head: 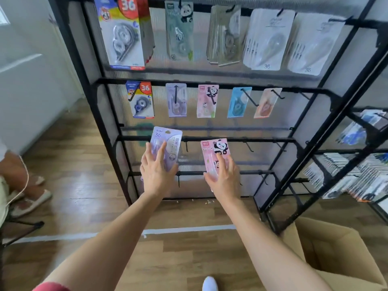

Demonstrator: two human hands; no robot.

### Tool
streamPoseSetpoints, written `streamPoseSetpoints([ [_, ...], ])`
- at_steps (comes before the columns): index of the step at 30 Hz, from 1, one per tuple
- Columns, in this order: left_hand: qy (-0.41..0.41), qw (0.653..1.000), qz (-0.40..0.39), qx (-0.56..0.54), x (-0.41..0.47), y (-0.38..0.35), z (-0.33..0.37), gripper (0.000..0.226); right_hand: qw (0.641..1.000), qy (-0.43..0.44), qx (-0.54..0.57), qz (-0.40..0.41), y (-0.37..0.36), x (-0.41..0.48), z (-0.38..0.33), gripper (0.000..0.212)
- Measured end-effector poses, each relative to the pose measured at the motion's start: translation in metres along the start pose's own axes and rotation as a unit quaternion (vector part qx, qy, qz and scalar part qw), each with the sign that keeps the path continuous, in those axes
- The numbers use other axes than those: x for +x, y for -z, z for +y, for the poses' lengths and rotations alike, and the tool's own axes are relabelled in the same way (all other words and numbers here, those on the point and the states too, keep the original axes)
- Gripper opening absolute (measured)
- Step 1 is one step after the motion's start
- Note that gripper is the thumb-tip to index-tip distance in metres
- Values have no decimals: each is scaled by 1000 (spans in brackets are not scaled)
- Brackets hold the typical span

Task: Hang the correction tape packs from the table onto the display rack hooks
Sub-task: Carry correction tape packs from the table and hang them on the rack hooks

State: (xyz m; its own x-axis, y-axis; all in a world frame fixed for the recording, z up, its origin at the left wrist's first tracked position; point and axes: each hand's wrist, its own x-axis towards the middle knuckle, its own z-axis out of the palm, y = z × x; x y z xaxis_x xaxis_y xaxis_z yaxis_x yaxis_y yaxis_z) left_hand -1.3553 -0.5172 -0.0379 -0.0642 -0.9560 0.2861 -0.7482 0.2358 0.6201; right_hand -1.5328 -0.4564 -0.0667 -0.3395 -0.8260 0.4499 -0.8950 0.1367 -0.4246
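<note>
Each grip is clamped on a pack — the left hand (154, 172) pinches the purple pack (168, 142), the right hand (224, 178) the pink pack (213, 151), both upright against the rack (262, 140). The nearest bare hook (186, 147) sits just right of the purple pack's top, between the two.

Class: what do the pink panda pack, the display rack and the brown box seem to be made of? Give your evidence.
Pink panda pack: printed card, probably under clear plastic, glossy; its surface shows a soft sheen.
Display rack: likely metal, painted black; thin rigid bars and hooks.
Brown box: cardboard, matte; plain brown folded flaps.
</note>
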Motion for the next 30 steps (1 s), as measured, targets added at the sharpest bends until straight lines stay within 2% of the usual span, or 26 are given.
streamPoseSetpoints([
  [10,28,997,70,3,81,-38,47,73,997,71,37,-2,-25,97,54,65],
  [20,51,995,85,12,110,-60,50,71,995,90,48,-17,-42,126,80,65],
  [30,36,999,17,15,149,-69,36,76,997,62,51,-2,-59,142,65,67],
])
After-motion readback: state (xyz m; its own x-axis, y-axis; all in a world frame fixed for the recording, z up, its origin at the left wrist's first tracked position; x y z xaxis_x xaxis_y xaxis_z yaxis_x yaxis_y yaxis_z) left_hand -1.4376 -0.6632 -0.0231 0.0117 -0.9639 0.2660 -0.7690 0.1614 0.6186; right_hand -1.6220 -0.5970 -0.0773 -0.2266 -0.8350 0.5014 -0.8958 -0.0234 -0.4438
